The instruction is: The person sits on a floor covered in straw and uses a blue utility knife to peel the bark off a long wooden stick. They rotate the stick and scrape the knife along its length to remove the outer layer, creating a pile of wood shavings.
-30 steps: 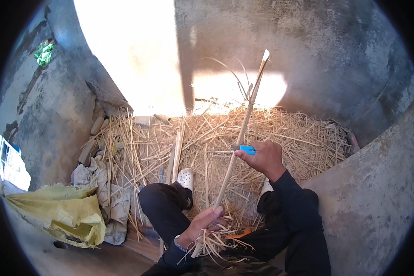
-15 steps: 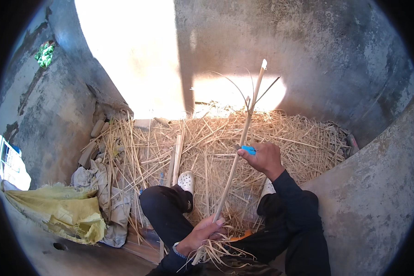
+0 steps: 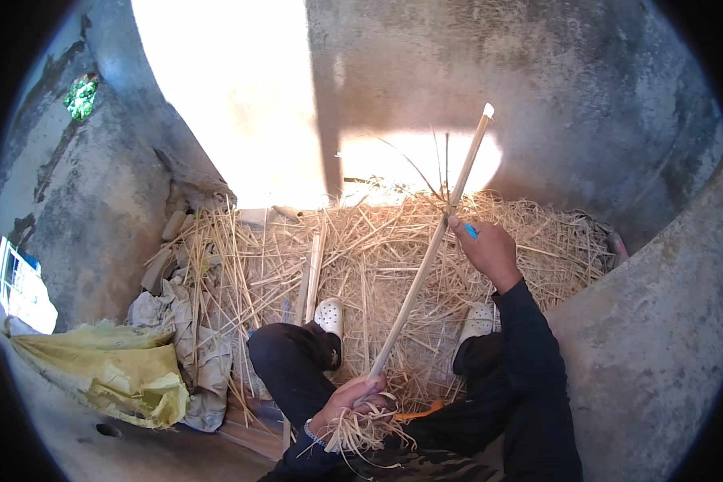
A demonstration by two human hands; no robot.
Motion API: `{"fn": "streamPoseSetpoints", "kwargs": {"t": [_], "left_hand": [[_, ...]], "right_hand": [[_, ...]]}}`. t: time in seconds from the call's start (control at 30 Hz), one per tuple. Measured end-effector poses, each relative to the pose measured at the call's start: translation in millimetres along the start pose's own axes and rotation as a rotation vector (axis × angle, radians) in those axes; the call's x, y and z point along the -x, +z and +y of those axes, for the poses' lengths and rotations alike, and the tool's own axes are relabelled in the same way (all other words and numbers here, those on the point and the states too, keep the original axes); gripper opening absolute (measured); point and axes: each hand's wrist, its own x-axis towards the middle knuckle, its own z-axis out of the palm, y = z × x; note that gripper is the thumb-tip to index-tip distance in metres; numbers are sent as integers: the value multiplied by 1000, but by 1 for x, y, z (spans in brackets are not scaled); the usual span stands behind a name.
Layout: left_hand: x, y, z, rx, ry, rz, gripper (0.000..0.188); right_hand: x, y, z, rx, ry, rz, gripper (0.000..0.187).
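A long, pale split-wood stick (image 3: 410, 293) runs slantwise from my lap toward the far wall, its cut white tip up at the far right. My left hand (image 3: 350, 403) is closed around its near end, low over my lap, with curly shavings (image 3: 361, 438) bunched beside the fingers. Higher up, my right hand (image 3: 492, 253) grips a small blue-handled knife (image 3: 471, 230) against the stick. The knife's blade is mostly hidden by thumb and stick. Thin peeled strips (image 3: 414, 165) stand out from the stick just beyond the thumb.
Straw-like shavings (image 3: 538, 241) cover the floor around my white clogs (image 3: 328, 316). Two flat slats (image 3: 311, 277) lean beside my left knee. A torn yellow sack (image 3: 96, 365) lies at left. Concrete walls (image 3: 554, 96) enclose the spot, and a low ledge (image 3: 643, 337) rises at right.
My right hand with the knife has slid up and away along the stick. The stick's far tip has swung a little to the right, while my left hand stays on the near end.
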Motion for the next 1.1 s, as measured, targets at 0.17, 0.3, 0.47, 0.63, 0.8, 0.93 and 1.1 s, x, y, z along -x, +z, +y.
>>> {"fn": "streamPoseSetpoints", "kwargs": {"t": [0.17,0.3,0.47,0.63,0.8,0.93,1.1], "left_hand": [[-11,4,-5,333,48,-116,22],[-27,9,0,423,75,-170,26],[-39,0,1,384,118,-228,27],[-39,-7,-7,367,86,-419,21],[-37,-3,-6,54,19,-132,22],[-49,4,19,-877,201,71,20],[-60,24,28,-554,219,13,30]], "right_hand": [[66,-15,-27,-301,-338,-41,61],[95,1,-47,-259,-839,142,46],[112,34,-47,-308,-638,33,42],[75,62,-34,-946,-153,-138,31],[78,53,-30,-1456,110,-383,31],[82,56,-30,-1268,100,-244,33],[81,57,-36,-1104,14,-300,32]]}}
